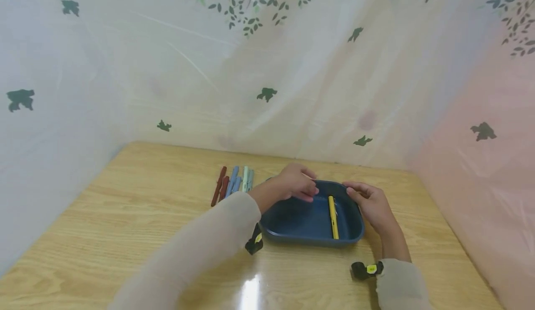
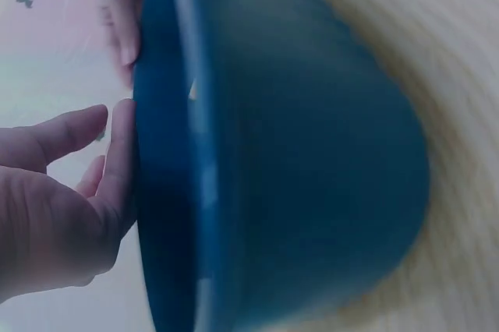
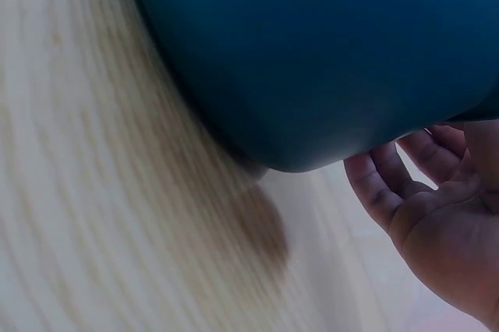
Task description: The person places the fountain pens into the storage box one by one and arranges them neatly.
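A dark blue oval-cornered tub (image 1: pixel 292 224) stands on the wooden table, and a yellow pen (image 1: pixel 333 217) with a clip lies in its right part. My left hand (image 1: pixel 297 182) reaches over the tub's back left side, fingers bent loosely downward. In the left wrist view its thumb and fingers are apart beside the rim, with nothing visible between them. At the back right corner my right hand (image 1: pixel 372 203) grips the tub's rim, thumb on top. From the right wrist view, its fingers (image 3: pixel 374 184) lie against the tub's outer wall.
Left of the tub lie several pens: dark red pens (image 1: pixel 218 186), blue pens (image 1: pixel 232 182) and pale green pens (image 1: pixel 245 178), partly hidden by the left forearm. A printed curtain (image 1: pixel 209 106) hangs behind the table (image 1: pixel 125 226). Each wrist wears a small black camera.
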Demonstrator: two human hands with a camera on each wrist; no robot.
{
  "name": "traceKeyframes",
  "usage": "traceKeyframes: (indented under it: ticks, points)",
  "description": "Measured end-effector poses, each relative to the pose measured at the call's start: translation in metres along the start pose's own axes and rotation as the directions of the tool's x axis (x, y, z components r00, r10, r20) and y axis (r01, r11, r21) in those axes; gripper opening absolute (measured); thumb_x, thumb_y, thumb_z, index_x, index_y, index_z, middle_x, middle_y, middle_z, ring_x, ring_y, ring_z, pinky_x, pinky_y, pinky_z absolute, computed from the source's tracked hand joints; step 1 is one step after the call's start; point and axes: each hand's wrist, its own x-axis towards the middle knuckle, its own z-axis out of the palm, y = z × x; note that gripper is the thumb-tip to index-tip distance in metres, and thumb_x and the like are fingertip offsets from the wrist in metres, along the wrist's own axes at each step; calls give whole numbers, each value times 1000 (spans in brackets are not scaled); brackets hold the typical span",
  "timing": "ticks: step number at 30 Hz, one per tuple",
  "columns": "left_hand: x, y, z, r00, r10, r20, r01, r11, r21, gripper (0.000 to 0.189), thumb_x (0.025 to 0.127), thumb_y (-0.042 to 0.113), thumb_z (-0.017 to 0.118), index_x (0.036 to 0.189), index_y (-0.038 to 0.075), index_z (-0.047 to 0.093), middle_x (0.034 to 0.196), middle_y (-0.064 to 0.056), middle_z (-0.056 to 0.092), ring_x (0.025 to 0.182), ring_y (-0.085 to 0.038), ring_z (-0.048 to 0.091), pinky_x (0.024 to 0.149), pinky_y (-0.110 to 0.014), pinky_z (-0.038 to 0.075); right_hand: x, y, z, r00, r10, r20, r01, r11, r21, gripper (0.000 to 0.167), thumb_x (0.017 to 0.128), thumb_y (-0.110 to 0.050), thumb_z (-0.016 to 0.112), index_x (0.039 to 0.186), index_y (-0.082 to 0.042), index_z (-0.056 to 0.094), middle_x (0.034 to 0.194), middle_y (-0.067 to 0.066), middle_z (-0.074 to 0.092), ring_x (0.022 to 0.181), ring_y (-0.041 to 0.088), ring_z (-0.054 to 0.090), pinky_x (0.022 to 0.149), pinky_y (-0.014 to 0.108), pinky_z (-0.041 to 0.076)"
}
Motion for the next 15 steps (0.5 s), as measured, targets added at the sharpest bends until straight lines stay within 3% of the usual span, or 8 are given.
traceKeyframes:
  ticks: [7,11,15]
  points:
    - [-11,13,-25,998,56,34,-58,997,46,41,91,-14,61,132,-9,55,101,-24,72,85,-28,70,73,-39,65,1,3,0,1000,-16,-2,16,1000,-6,47,106,-38,56,141,-6,60,151,15,52,139,31,46,110,41,47]
    - [-18,17,-37,997,68,27,-69,995,68,41,92,-15,59,132,-10,55,105,-26,71,80,-23,68,72,-39,65,1,3,0,1000,-19,-3,19,1000,-7,47,106,-37,57,141,-6,60,150,15,52,139,30,47,106,30,49]
    - [-23,18,-50,998,66,17,-67,991,112,40,94,-13,57,134,-8,55,113,-28,69,95,-33,72,73,-39,65,2,3,1,1000,-26,-4,26,1000,-7,47,106,-37,57,141,-5,61,150,15,53,138,31,48,99,19,49]
